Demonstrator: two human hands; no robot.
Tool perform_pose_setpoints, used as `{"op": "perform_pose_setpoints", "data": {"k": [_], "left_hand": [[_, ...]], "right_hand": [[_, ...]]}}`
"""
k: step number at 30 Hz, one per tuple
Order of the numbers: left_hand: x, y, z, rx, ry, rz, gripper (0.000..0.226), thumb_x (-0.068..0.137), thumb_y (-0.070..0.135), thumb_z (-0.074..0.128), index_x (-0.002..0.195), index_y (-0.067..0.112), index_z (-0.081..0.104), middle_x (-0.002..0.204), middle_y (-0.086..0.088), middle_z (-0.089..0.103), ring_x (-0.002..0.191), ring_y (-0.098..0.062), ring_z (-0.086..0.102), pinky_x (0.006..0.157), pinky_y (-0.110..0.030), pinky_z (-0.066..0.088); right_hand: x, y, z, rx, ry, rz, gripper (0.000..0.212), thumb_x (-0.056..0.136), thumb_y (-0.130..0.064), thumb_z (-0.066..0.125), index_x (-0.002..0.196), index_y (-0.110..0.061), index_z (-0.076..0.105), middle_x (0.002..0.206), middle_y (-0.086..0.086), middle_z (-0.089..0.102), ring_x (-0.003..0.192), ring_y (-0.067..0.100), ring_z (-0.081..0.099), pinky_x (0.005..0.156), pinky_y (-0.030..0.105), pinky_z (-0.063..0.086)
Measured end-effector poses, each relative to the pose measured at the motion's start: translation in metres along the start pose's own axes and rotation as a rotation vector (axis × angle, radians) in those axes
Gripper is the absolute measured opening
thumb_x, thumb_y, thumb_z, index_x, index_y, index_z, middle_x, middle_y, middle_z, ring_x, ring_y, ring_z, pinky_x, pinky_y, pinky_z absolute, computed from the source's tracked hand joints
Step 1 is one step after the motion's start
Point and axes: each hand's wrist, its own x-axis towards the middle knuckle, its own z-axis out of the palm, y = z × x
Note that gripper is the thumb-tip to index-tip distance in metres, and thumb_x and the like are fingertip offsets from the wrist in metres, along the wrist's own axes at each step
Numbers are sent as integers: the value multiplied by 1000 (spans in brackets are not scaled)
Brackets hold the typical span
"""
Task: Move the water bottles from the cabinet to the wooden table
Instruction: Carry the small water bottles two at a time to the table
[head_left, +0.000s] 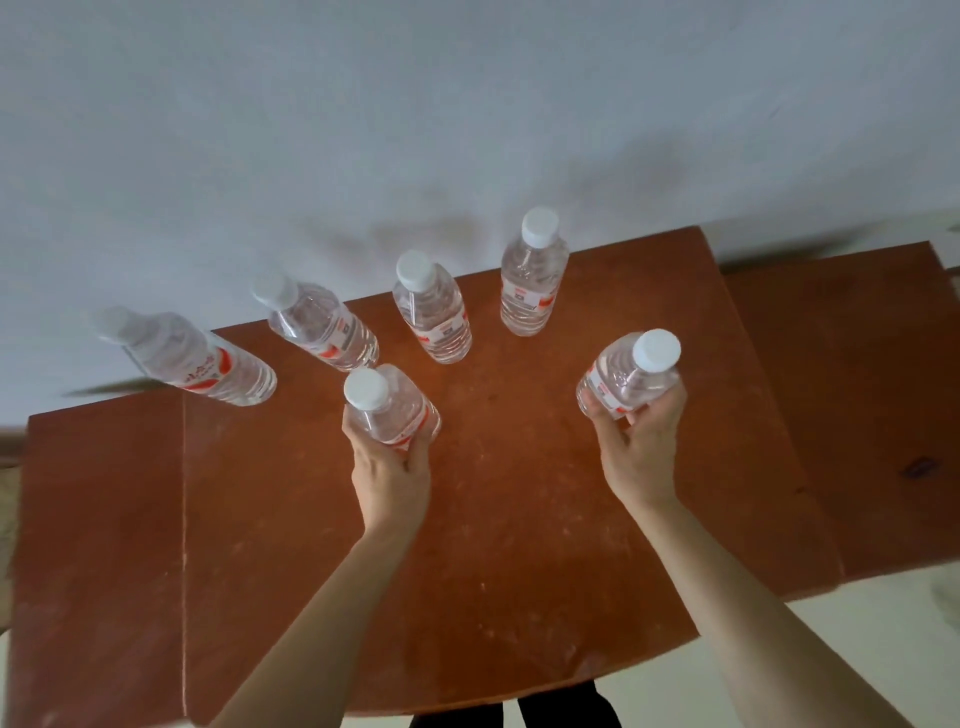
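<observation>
Several clear water bottles with white caps and red-and-white labels stand upright in a row along the far edge of the reddish-brown wooden table (519, 519): one at the far left (192, 358), one beside it (322, 325), a third (434, 309) and the rightmost (532, 275). My left hand (392, 475) grips another bottle (387, 405) in front of the row. My right hand (641, 452) holds one more bottle (631, 371) over the right part of the table. Whether these two bottles touch the tabletop is unclear. The cabinet is out of view.
A pale wall (415, 130) rises right behind the table. A second brown surface (857, 389) adjoins the table on the right. Pale floor (883, 649) shows at the lower right, and my dark trouser legs (519, 714) at the bottom edge.
</observation>
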Motion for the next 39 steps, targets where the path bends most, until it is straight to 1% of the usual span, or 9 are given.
{"op": "perform_pose_setpoints", "data": {"k": [7, 10, 16, 19, 21, 24, 27, 32, 39], "left_hand": [[-58, -6, -48, 2, -174, -60, 75, 92, 44, 65, 147, 39, 14, 148, -3, 47, 123, -30, 55, 93, -39, 46], [-68, 1, -85, 33, -139, -10, 78, 93, 44, 62, 154, 34, 14, 153, 2, 41, 131, -27, 50, 97, -36, 41], [-56, 59, -206, 88, 148, 142, 78, 92, 47, 63, 155, 36, 17, 139, -2, 49, 116, -27, 58, 79, -36, 45], [-55, 102, -274, 103, 343, 200, 79, 92, 46, 64, 155, 36, 16, 139, -2, 48, 118, -29, 56, 77, -37, 43], [-72, 125, -317, 101, 484, 248, 79, 93, 47, 64, 153, 43, 13, 137, -2, 46, 113, -27, 56, 74, -37, 43], [-106, 143, -362, 168, 674, 316, 75, 94, 46, 63, 150, 49, 13, 136, -5, 44, 114, -28, 53, 76, -48, 53], [-153, 134, -380, 295, 840, 298, 75, 90, 32, 72, 148, 42, 27, 133, -12, 49, 118, -36, 51, 87, -60, 51], [-261, 78, -391, 589, 962, 72, 94, 71, 10, 89, 144, 33, 36, 126, -18, 57, 115, -40, 52, 94, -68, 43], [-440, 15, -413, 889, 1103, -410, 74, 62, 7, 92, 131, 19, 66, 116, -23, 61, 105, -48, 58, 94, -74, 39]], "right_hand": [[-71, -45, 7, -41, -176, 103, 83, 84, -47, 72, 149, -20, 28, 142, 4, 38, 127, 15, 49, 102, 29, 48], [-85, -76, 7, -26, -234, 65, 78, 85, -40, 77, 147, -24, 32, 139, -5, 40, 129, 15, 47, 104, 32, 46], [-69, -206, 9, 10, -332, -216, 72, 85, -46, 76, 143, -20, 41, 131, -6, 46, 118, -11, 47, 94, 23, 45], [-55, -285, 10, 63, -387, -430, 66, 86, -46, 77, 137, -19, 47, 123, -4, 56, 117, 13, 56, 96, 36, 51], [-58, -331, 11, 82, -397, -584, 68, 85, -46, 79, 139, -19, 47, 123, 2, 56, 117, 19, 56, 97, 23, 49], [-76, -379, 14, 114, -395, -778, 70, 85, -47, 76, 142, -21, 44, 125, -5, 46, 116, 8, 46, 88, 5, 40], [-102, -403, 18, 166, -427, -983, 71, 86, -35, 79, 144, -21, 40, 135, -2, 43, 124, 9, 42, 89, 21, 47], [-169, -402, 43, 141, -588, -1265, 72, 84, -14, 80, 145, -16, 43, 144, 16, 51, 134, 35, 48, 106, 60, 44], [-321, -391, 49, 204, -968, -1436, 94, 79, -10, 86, 151, -31, 28, 134, 14, 57, 125, 33, 54, 100, 64, 43]]}}
